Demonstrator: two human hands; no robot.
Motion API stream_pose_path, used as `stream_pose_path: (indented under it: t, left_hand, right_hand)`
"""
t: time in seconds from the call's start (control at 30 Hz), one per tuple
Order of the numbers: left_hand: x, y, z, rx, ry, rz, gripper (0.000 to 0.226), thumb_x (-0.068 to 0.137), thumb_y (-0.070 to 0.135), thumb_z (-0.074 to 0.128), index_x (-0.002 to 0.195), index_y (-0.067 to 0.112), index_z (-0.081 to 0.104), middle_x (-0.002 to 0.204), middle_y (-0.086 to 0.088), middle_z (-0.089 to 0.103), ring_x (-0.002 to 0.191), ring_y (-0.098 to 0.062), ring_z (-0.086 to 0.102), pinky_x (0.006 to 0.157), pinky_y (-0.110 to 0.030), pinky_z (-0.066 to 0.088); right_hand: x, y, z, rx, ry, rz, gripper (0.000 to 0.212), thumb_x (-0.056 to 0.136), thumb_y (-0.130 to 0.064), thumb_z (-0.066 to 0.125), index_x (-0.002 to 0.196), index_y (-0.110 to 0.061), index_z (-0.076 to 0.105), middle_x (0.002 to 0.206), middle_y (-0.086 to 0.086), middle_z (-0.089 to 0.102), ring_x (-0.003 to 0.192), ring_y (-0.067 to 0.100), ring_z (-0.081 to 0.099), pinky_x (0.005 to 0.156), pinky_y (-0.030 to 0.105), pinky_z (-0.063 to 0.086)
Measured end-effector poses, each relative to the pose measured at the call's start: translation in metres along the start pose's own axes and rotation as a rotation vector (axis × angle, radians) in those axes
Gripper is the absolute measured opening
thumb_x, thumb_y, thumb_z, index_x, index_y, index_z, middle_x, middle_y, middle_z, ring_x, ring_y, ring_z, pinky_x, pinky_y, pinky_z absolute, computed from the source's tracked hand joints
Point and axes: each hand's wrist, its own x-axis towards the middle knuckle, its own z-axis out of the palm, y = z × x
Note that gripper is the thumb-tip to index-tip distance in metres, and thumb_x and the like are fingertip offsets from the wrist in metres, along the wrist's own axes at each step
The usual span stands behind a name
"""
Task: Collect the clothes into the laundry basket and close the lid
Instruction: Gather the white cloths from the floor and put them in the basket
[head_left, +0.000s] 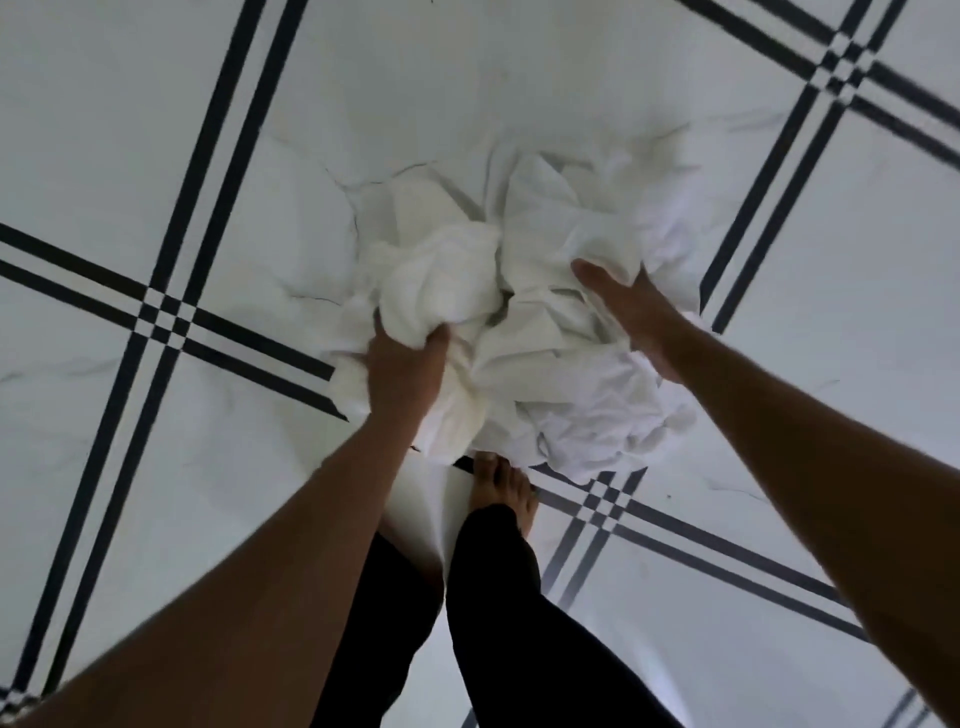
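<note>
Nearest to us are our own legs in black leggings (498, 613), and one bare foot (501, 488) planted on the floor (156, 156), its toes at the near edge of the pile. The floor is pale, glossy tile crossed by paired dark stripes (218, 156) that meet in small checkered squares.

Just beyond the foot lies the heap of white clothes (545, 364), crumpled and bunched on the tile — several pieces tangled together, and we cannot tell where one ends and the next begins. A flap of the fabric hangs down between our legs.

Both our bare forearms reach forward into the heap. Our left hand (408, 364) grips a creamy white bundle on the left side of the pile, with the thumb hooked over one fold and the fingers buried in the cloth. Our right hand (631, 312) lies on the right side of the pile, thumb stretched out over a flat fold — its fingers are sunk behind the fabric, so we cannot tell whether they are curled round anything. The two hands are apart, with a ridge of cloth between them.

Past the heap the striped tile runs on to the top of the view.
</note>
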Motion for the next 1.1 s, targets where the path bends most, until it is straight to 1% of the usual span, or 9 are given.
stream_pose_path:
  t: [0.1,0.2,0.3,0.4,0.53,0.73,0.9,1.0,1.1]
  left_hand:
    - [-0.015,0.007,0.014,-0.259,-0.170,-0.134,0.075,0.090,0.065,0.058,0.150,0.024,0.046,0.148,0.002,0.055,0.139,-0.020,0.049,0.118,-0.035,0.037]
    - [-0.053,0.023,-0.005,-0.433,-0.258,-0.255,0.080,0.079,0.082,0.049,0.134,0.026,0.063,0.124,0.003,0.072,0.123,-0.022,0.064,0.111,-0.039,0.046]
    - [-0.093,0.020,-0.068,-0.425,-0.150,-0.330,0.077,0.089,0.080,0.040,0.147,0.030,0.047,0.131,0.013,0.051,0.128,-0.012,0.047,0.110,-0.024,0.027]
    - [-0.140,0.017,-0.134,-0.464,-0.053,-0.407,0.118,0.056,0.104,0.045,0.150,0.033,0.045,0.155,-0.001,0.049,0.140,-0.023,0.046,0.122,-0.042,0.029]
    - [-0.223,0.048,-0.218,-0.711,-0.020,-0.291,0.069,0.092,0.072,0.046,0.145,0.027,0.052,0.133,0.004,0.063,0.119,-0.015,0.060,0.105,-0.032,0.043]
    - [-0.342,0.044,-0.308,-0.994,0.236,-0.222,0.075,0.077,0.083,0.053,0.131,0.032,0.061,0.122,0.008,0.071,0.112,-0.010,0.066,0.110,-0.035,0.044]
    - [-0.450,-0.009,-0.331,-1.269,0.453,-0.292,0.078,0.075,0.087,0.051,0.133,0.037,0.061,0.124,0.005,0.072,0.117,-0.018,0.066,0.103,-0.038,0.050]
    - [-0.517,-0.066,-0.328,-1.412,0.630,-0.311,0.047,0.094,0.067,0.046,0.129,0.039,0.057,0.118,0.009,0.071,0.106,-0.007,0.065,0.087,-0.026,0.050]
    - [-0.583,-0.125,-0.312,-1.561,0.796,-0.330,0.057,0.086,0.072,0.049,0.132,0.039,0.056,0.115,0.013,0.071,0.105,-0.004,0.065,0.092,-0.029,0.049]
  right_hand:
    - [-0.021,-0.002,0.051,0.091,-0.261,0.052,0.067,0.093,-0.062,0.056,0.149,-0.027,0.046,0.143,-0.014,0.054,0.125,0.004,0.052,0.103,0.022,0.043]
    - [-0.070,-0.021,0.092,0.066,-0.341,0.153,0.090,0.063,-0.082,0.060,0.135,-0.027,0.062,0.128,-0.004,0.070,0.117,0.017,0.066,0.108,0.038,0.049]
    - [-0.136,-0.052,0.107,0.024,-0.376,0.139,0.065,0.077,-0.072,0.061,0.127,-0.030,0.065,0.118,-0.007,0.074,0.109,0.017,0.070,0.102,0.038,0.053]
    - [-0.214,-0.099,0.109,-0.044,-0.446,0.061,0.026,0.093,-0.050,0.062,0.110,-0.031,0.067,0.110,-0.011,0.075,0.107,0.012,0.069,0.091,0.027,0.054]
    - [-0.319,-0.162,0.122,-0.207,-0.551,-0.040,0.054,0.086,-0.055,0.067,0.133,-0.030,0.061,0.125,-0.013,0.072,0.119,0.010,0.065,0.104,0.033,0.049]
    - [-0.446,-0.212,0.167,-0.476,-0.658,-0.225,0.058,0.080,-0.062,0.070,0.131,-0.038,0.061,0.123,-0.014,0.071,0.117,0.012,0.065,0.103,0.034,0.051]
    - [-0.546,-0.190,0.197,-0.670,-0.904,-0.236,0.007,0.098,-0.039,0.060,0.104,-0.039,0.063,0.098,-0.025,0.070,0.095,-0.006,0.066,0.073,0.013,0.052]
    - [-0.611,-0.147,0.216,-0.877,-1.070,-0.238,0.039,0.084,-0.059,0.068,0.119,-0.044,0.059,0.111,-0.020,0.069,0.102,0.002,0.064,0.086,0.026,0.052]
    - [-0.663,-0.082,0.231,-1.019,-1.222,-0.201,0.052,0.073,-0.069,0.069,0.119,-0.047,0.060,0.109,-0.018,0.075,0.100,0.006,0.071,0.080,0.028,0.057]
